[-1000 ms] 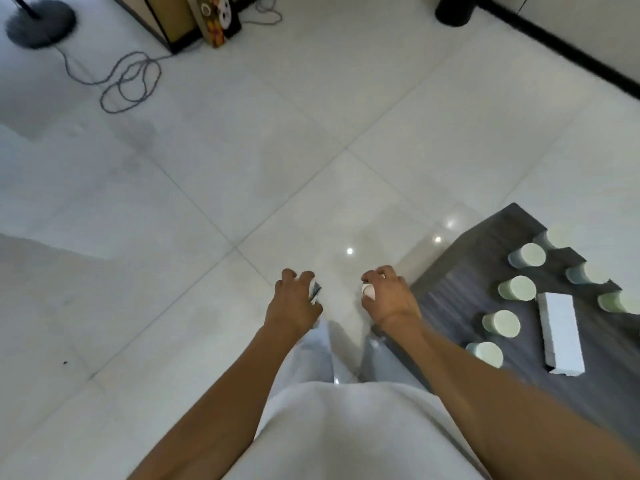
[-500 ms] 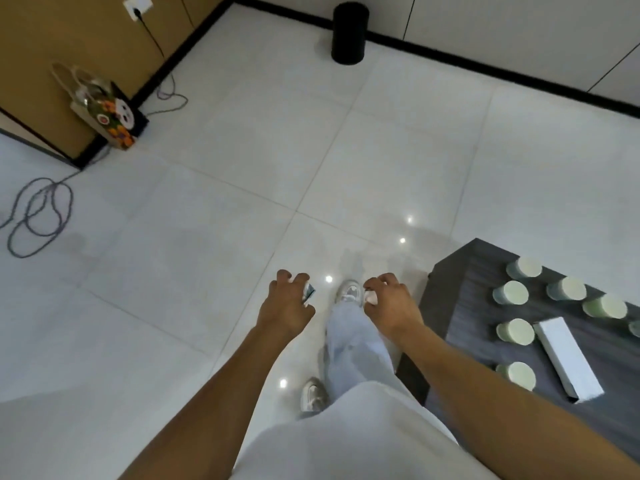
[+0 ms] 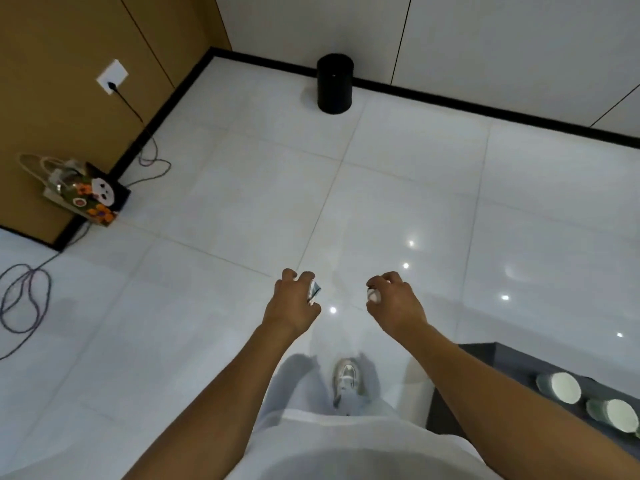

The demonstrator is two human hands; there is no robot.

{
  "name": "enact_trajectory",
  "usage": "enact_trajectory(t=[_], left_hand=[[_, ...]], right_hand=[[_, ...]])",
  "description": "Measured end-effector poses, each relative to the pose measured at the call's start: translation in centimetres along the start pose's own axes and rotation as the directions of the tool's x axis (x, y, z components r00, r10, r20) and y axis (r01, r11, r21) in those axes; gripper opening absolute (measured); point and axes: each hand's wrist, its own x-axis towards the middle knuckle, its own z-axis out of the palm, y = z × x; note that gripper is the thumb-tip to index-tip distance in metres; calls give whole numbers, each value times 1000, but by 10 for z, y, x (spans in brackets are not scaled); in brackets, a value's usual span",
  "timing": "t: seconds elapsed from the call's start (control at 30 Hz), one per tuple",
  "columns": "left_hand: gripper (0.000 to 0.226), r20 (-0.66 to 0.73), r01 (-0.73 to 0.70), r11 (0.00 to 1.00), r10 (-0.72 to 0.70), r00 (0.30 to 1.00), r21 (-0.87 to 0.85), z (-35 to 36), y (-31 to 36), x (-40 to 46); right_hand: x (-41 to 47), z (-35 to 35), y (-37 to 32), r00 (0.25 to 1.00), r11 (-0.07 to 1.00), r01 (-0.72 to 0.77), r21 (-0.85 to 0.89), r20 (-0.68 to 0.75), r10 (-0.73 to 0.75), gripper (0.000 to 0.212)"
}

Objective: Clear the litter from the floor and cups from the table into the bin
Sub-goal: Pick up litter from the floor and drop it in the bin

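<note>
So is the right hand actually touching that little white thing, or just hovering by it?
Touching. In the head view the right hand has its fingers curled round the small white piece of litter, pinching it well above the floor.

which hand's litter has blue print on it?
The left hand: its crumpled wrapper shows blue-green print. The right hand grips a plain white wad.

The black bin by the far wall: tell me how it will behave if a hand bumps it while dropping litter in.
The bin is a tall, narrow cylinder, so a knock near the rim may tip it. It stands on glossy tile, so it might slide instead. If it falls, its round wall would likely let it roll. Its weight cannot be judged from here.
</note>
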Motion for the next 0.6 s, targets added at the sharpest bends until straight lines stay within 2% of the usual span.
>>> enact_trajectory(t=[0.27, 0.6], left_hand=[[52, 35, -33, 999, 32, 999, 32, -79, 4, 175], [51, 21, -94, 993, 93, 995, 75, -219, 25, 384]], right_hand=[[171, -54, -55, 999, 1000, -27, 14, -41, 28, 32], [369, -133, -139, 996, 994, -62, 87, -57, 67, 37]])
